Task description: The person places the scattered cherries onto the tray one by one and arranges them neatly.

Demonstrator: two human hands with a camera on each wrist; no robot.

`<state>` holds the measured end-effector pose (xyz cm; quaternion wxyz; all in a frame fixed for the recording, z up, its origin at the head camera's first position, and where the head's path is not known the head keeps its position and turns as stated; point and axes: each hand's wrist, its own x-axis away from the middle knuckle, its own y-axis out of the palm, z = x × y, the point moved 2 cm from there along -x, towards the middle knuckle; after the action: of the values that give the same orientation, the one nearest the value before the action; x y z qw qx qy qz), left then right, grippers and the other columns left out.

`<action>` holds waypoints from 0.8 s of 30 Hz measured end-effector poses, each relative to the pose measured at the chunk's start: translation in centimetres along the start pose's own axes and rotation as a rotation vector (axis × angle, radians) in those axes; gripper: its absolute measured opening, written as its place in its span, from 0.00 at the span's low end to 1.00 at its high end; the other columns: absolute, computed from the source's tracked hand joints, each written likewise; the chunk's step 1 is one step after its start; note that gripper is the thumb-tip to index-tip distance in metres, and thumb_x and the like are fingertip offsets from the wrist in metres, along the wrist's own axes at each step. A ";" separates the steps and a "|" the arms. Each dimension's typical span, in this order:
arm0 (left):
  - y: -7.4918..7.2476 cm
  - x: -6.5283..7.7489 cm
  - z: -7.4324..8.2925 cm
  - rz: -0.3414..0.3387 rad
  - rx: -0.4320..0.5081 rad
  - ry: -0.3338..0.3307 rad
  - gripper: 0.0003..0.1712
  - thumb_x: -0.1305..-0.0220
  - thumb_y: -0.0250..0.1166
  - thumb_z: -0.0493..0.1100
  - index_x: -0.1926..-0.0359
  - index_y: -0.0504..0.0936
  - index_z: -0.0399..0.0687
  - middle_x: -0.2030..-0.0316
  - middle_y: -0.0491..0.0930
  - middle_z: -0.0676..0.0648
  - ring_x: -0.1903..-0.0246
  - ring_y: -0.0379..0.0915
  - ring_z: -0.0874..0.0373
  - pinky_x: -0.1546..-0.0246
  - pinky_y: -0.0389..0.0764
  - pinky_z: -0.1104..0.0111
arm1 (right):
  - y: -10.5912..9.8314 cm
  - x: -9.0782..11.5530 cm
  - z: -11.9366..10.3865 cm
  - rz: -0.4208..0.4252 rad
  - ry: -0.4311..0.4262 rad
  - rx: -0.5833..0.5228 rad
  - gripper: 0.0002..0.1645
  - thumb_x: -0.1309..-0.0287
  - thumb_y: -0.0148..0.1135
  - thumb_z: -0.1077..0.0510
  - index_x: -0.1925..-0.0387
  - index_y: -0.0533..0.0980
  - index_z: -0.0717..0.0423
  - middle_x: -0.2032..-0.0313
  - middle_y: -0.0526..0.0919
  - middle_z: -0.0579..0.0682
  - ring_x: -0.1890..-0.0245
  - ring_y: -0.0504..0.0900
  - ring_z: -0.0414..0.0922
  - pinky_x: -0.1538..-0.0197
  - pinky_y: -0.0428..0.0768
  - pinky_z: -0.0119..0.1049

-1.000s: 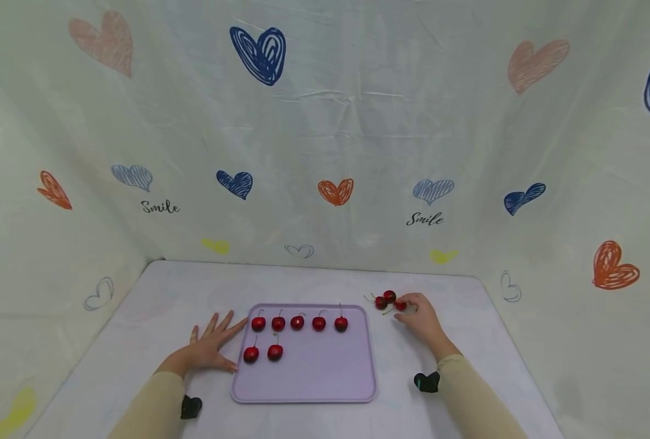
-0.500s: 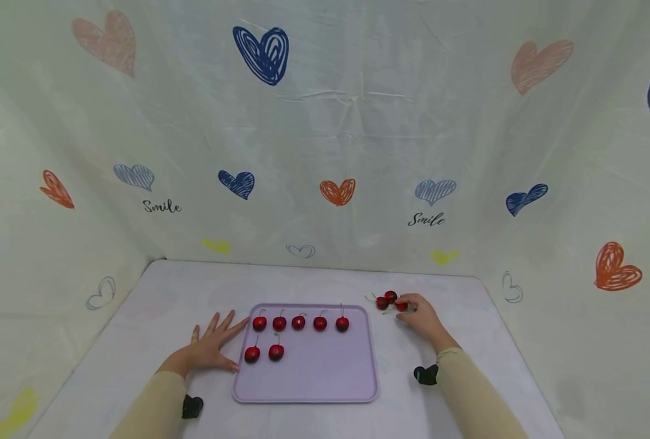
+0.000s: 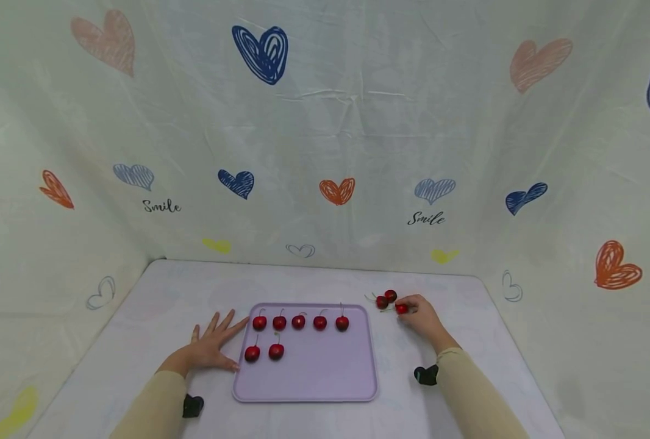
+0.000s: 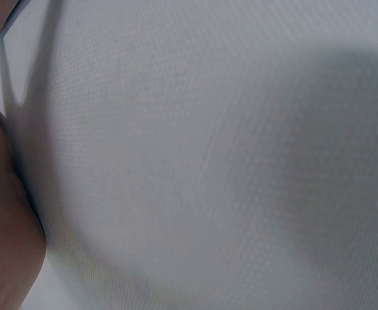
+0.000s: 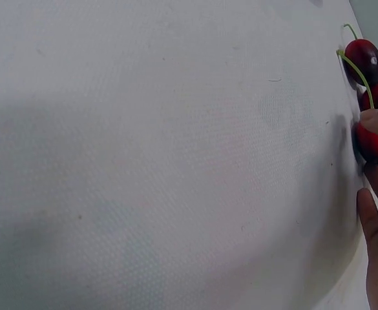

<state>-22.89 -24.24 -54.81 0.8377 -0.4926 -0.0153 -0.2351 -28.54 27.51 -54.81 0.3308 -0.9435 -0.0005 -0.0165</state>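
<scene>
While the left hand (image 3: pixel 207 350) lies fingers spread, the right hand (image 3: pixel 421 319) pinches a round, bright red, green-stemmed cherry (image 5: pixel 373 142).

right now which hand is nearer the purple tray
Left. The left hand touches the purple tray at its left rim; the right hand is beyond its right rim.

A curtained booth (image 3: pixel 467 140) — pale sheeting (image 3: pixel 325 134) with printed hearts (image 3: pixel 236 184) and "Smile" lettering (image 3: pixel 162 207) hangs behind and beside a whitish table (image 3: pixel 314 285).
</scene>
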 end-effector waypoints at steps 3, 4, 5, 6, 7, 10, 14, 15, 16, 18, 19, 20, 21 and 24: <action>0.1 0.0 -0.1 -0.001 0.005 0.003 0.63 0.59 0.77 0.63 0.25 0.56 0.52 0.26 0.37 0.31 0.30 0.21 0.27 0.43 0.18 0.30 | 0.0 0.2 -0.1 0.003 0.006 -0.007 0.16 0.47 0.68 0.69 0.55 0.82 0.60 0.51 0.77 0.56 0.52 0.76 0.52 0.53 0.78 0.43; 0.1 -0.1 -0.2 -0.002 -0.001 0.003 0.63 0.59 0.77 0.63 0.25 0.55 0.54 0.26 0.37 0.32 0.30 0.21 0.27 0.43 0.18 0.30 | 0.1 0.2 -0.1 0.004 0.009 -0.011 0.16 0.48 0.68 0.69 0.55 0.82 0.60 0.52 0.77 0.56 0.53 0.76 0.52 0.53 0.78 0.42; 0.2 -0.1 -0.2 -0.002 -0.003 0.004 0.63 0.59 0.77 0.63 0.25 0.55 0.54 0.26 0.37 0.32 0.30 0.21 0.27 0.43 0.18 0.31 | 0.1 0.3 -0.2 0.002 0.007 -0.011 0.16 0.48 0.68 0.69 0.55 0.81 0.60 0.52 0.77 0.56 0.53 0.76 0.52 0.54 0.79 0.42; 0.2 -0.1 -0.3 -0.003 -0.008 0.003 0.63 0.59 0.77 0.63 0.25 0.55 0.55 0.25 0.37 0.32 0.30 0.21 0.28 0.43 0.18 0.31 | 0.1 0.3 -0.2 0.000 0.008 -0.017 0.16 0.48 0.68 0.69 0.55 0.81 0.60 0.52 0.77 0.56 0.53 0.76 0.52 0.54 0.79 0.43; 0.2 -0.1 -0.3 -0.001 -0.009 0.008 0.63 0.59 0.77 0.63 0.25 0.55 0.55 0.26 0.37 0.32 0.30 0.22 0.27 0.43 0.18 0.30 | 0.2 0.3 -0.3 -0.006 0.012 -0.019 0.17 0.48 0.68 0.69 0.55 0.81 0.60 0.52 0.77 0.56 0.53 0.76 0.52 0.54 0.79 0.43; 0.2 -0.2 -0.3 -0.001 -0.010 0.009 0.63 0.60 0.77 0.63 0.25 0.55 0.55 0.25 0.37 0.32 0.30 0.21 0.27 0.43 0.18 0.30 | 0.3 0.4 -0.4 -0.027 0.021 -0.023 0.18 0.49 0.68 0.69 0.54 0.81 0.58 0.51 0.78 0.54 0.53 0.75 0.51 0.54 0.78 0.44; 0.1 0.0 0.0 0.000 -0.009 0.007 0.63 0.60 0.78 0.62 0.25 0.56 0.52 0.25 0.37 0.32 0.30 0.22 0.27 0.43 0.19 0.30 | 0.5 0.6 -0.5 -0.051 0.028 -0.013 0.18 0.49 0.69 0.69 0.53 0.81 0.58 0.52 0.79 0.55 0.54 0.75 0.51 0.54 0.78 0.43; 0.1 0.0 0.0 0.002 -0.010 0.009 0.63 0.60 0.78 0.62 0.25 0.56 0.52 0.25 0.37 0.32 0.30 0.22 0.27 0.43 0.20 0.29 | 0.5 0.6 -0.5 -0.053 0.026 -0.011 0.19 0.49 0.69 0.69 0.53 0.81 0.58 0.52 0.79 0.56 0.55 0.75 0.51 0.55 0.78 0.42; 0.0 0.0 0.1 0.003 -0.011 0.010 0.63 0.60 0.78 0.62 0.25 0.56 0.52 0.26 0.37 0.32 0.30 0.22 0.26 0.43 0.20 0.29 | 0.6 0.7 -0.6 -0.053 0.030 -0.013 0.19 0.49 0.69 0.68 0.53 0.81 0.58 0.52 0.80 0.56 0.55 0.75 0.51 0.56 0.78 0.42; 0.0 0.1 0.1 0.006 -0.013 0.012 0.63 0.60 0.78 0.61 0.25 0.56 0.52 0.26 0.37 0.31 0.31 0.22 0.26 0.43 0.21 0.29 | 0.6 0.7 -0.7 -0.051 0.030 -0.011 0.18 0.49 0.69 0.68 0.54 0.81 0.59 0.52 0.80 0.57 0.56 0.75 0.51 0.56 0.78 0.41; 0.0 0.1 0.2 0.006 -0.012 0.013 0.63 0.60 0.78 0.61 0.25 0.56 0.52 0.26 0.37 0.31 0.31 0.22 0.26 0.43 0.21 0.29 | 0.7 0.8 -0.7 -0.052 0.026 -0.008 0.18 0.49 0.69 0.68 0.54 0.81 0.59 0.52 0.80 0.57 0.56 0.76 0.51 0.57 0.78 0.41; -0.1 0.1 0.2 0.006 -0.011 0.013 0.63 0.60 0.78 0.61 0.25 0.56 0.52 0.26 0.37 0.31 0.31 0.22 0.26 0.43 0.21 0.29 | 0.7 0.9 -0.8 -0.051 0.023 -0.007 0.18 0.49 0.69 0.67 0.54 0.81 0.59 0.53 0.80 0.57 0.57 0.76 0.51 0.57 0.78 0.41; -0.1 0.1 0.2 0.006 -0.011 0.013 0.63 0.60 0.78 0.61 0.25 0.56 0.52 0.26 0.37 0.31 0.31 0.22 0.26 0.43 0.21 0.29 | 0.7 1.0 -1.0 -0.049 0.025 -0.011 0.17 0.49 0.70 0.67 0.54 0.82 0.59 0.53 0.80 0.56 0.57 0.76 0.51 0.58 0.78 0.40; -0.1 0.1 0.2 0.006 -0.013 0.013 0.63 0.60 0.78 0.62 0.25 0.56 0.52 0.26 0.37 0.31 0.31 0.23 0.26 0.43 0.21 0.29 | 0.8 1.3 -1.4 -0.047 0.024 -0.026 0.16 0.49 0.69 0.67 0.56 0.82 0.59 0.55 0.80 0.55 0.58 0.76 0.51 0.60 0.78 0.39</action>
<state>-22.79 -24.18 -54.63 0.8353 -0.4967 -0.0068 -0.2357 -27.24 26.01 -54.15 0.3180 -0.9473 -0.0184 -0.0353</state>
